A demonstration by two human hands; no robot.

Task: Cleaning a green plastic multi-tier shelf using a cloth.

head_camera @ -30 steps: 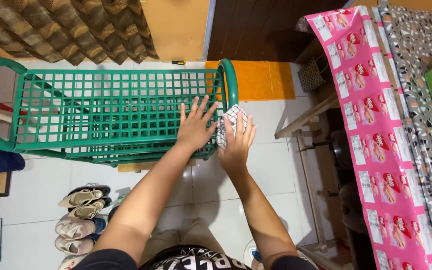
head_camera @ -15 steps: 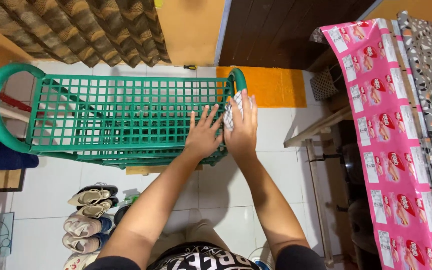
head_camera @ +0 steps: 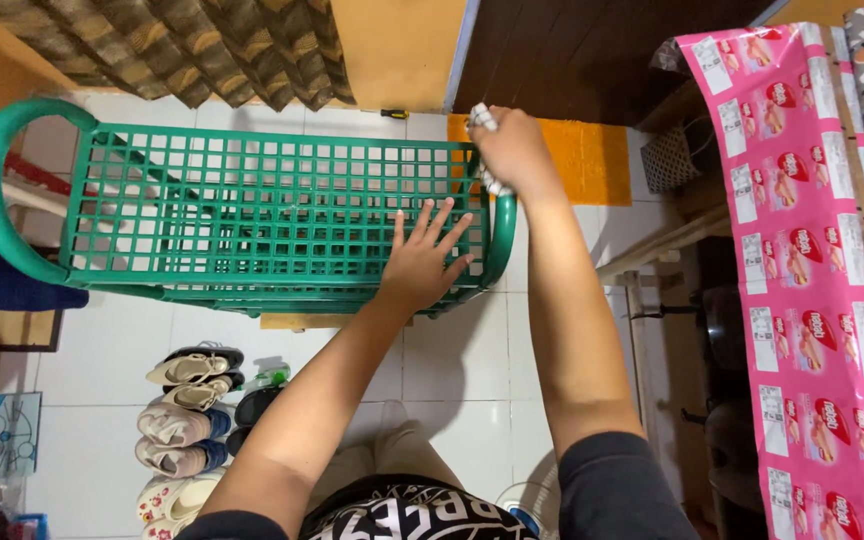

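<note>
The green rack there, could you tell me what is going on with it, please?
A person stands over a green plastic lattice rack on a white tiled floor. The left hand lies flat, fingers spread, on the top shelf near its right end. The right hand has its grip closed on a checked white cloth, pressed against the far corner of the rack's rounded right end rail. Pairs of shoes sit in a row on the floor beside the person.
</note>
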